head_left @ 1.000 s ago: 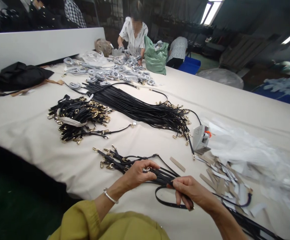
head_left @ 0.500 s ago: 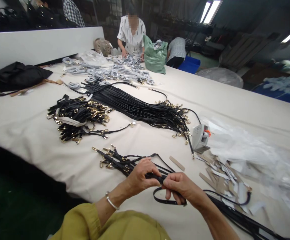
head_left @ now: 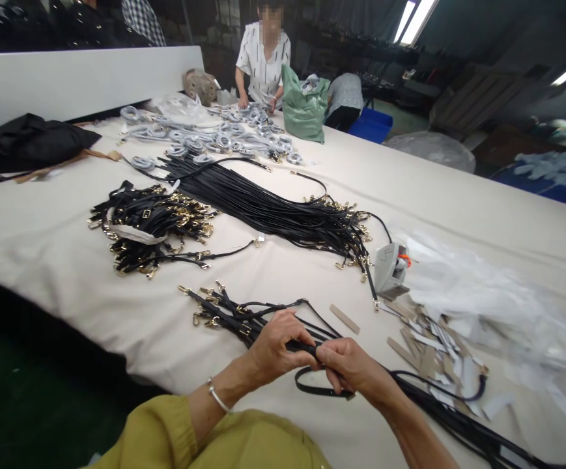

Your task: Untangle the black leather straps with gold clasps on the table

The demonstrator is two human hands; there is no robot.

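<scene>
My left hand (head_left: 277,344) is closed around a bunch of thin black straps (head_left: 236,315) with gold clasps, near the front edge of the cream table (head_left: 58,273). My right hand (head_left: 350,369) pinches the same bunch right beside it, fingers curled on a strap loop (head_left: 318,389) that hangs below. The strap tails run off to the right along the table edge.
A long pile of black straps (head_left: 268,212) and a tangled heap of short ones (head_left: 150,225) lie further back. A grey tape dispenser (head_left: 391,268), paper strips (head_left: 426,345) and white plastic bags (head_left: 488,299) lie to the right. A person in a striped shirt (head_left: 263,62) works at the far end beside a green bag (head_left: 303,107).
My right hand has moved left and closed in against my left hand on the strap bunch. The loop under it has become smaller.
</scene>
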